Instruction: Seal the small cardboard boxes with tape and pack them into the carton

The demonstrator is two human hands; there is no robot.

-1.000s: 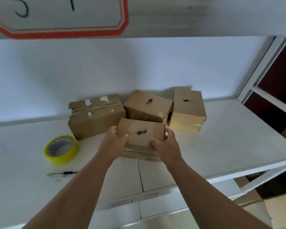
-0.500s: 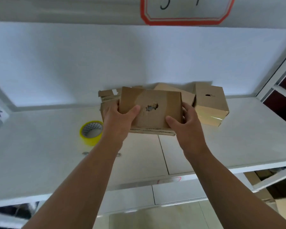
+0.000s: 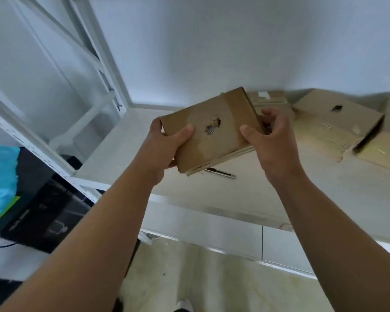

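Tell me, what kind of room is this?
Probably a storeroom or packing corner. Plain cardboard boxes sit on a white shelf, a white metal rack frame stands beside it, and the left hand and right hand hold a small cardboard box above a cutter.

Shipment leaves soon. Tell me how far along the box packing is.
Done: nothing shows as packed; no carton is in view. In hand: the left hand and right hand hold one small box above the shelf. Left: a second box and a third box lie on the shelf, unpacked; their taping is unclear.
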